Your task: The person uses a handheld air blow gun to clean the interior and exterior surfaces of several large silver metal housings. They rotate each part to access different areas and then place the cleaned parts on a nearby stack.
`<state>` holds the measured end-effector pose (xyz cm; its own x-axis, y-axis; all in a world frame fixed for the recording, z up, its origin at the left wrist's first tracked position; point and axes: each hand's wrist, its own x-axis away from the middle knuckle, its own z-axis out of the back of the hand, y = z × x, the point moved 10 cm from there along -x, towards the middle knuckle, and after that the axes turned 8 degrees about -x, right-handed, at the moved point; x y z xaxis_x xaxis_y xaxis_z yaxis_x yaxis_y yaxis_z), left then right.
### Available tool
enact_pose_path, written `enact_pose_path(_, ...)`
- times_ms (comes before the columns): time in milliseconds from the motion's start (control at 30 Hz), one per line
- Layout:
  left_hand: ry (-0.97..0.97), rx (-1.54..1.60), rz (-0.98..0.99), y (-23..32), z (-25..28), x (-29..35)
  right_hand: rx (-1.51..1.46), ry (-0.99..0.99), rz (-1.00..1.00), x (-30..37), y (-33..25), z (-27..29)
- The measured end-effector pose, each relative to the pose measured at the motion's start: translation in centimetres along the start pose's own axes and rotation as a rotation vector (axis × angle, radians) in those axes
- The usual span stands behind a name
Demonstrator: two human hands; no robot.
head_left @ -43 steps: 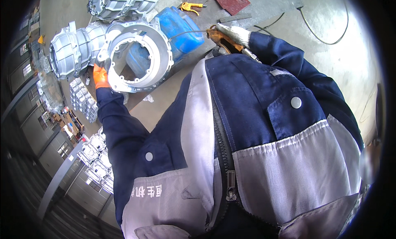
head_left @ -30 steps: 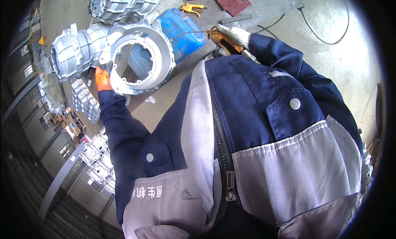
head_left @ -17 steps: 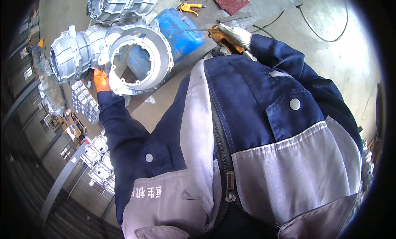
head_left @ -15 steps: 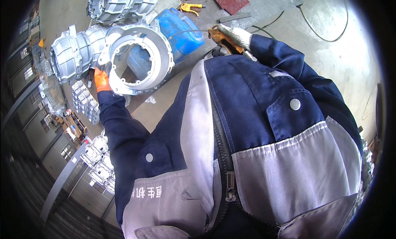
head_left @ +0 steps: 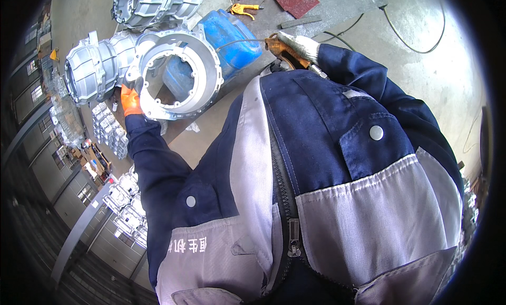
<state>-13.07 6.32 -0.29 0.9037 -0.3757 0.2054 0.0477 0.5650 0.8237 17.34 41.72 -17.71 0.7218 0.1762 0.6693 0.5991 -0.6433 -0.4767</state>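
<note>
From the head camera, the left forearm reached up and forward, its orange-gloved left hand (head_left: 130, 98) closed on the near-left edge of a ring-shaped metal housing (head_left: 210, 73); some fingers were hidden. The housing stood at upper left, its round opening facing the camera. The right arm was bent across from the right side, and the white-gloved right hand (head_left: 301, 46) was wrapped around an orange power tool (head_left: 276, 46). The tool's thin rod (head_left: 240, 41) extended left to the housing's rim; contact could not be told. Behind the housing lay a blue plastic jug (head_left: 232, 39), partly visible through the opening. Two ribbed metal castings (head_left: 92, 68) (head_left: 150, 7) sat left and beyond. A yellow air blow gun (head_left: 243, 10) and dark red sheets (head_left: 295, 2) lay farther off. The navy-and-grey jacket (head_left: 337, 120) filled the foreground.
</note>
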Motion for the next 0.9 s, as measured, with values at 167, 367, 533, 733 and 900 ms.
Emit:
enact_pose_path(167,0.019,0.000,-0.010,0.5,-0.2,0.2,0.003,0.002,0.053,-0.7,0.1,-0.1)
enact_pose_path(367,0.081,0.009,0.047,0.1,-0.1,0.9,-0.216,-0.037,0.053,-1.6,-0.2,0.9)
enact_pose_path(533,-0.040,0.064,-0.046,1.8,-1.9,1.0,-0.112,0.012,0.146,-2.2,-2.3,2.2)
enact_pose_path(733,-0.002,0.084,-0.032,2.4,-2.2,1.5,-0.273,-0.070,0.148,-1.2,-3.7,-0.1)
enact_pose_path(900,-0.026,0.040,-0.064,2.7,-2.3,1.3,-0.278,-0.072,0.138,-1.0,-4.0,-0.9)
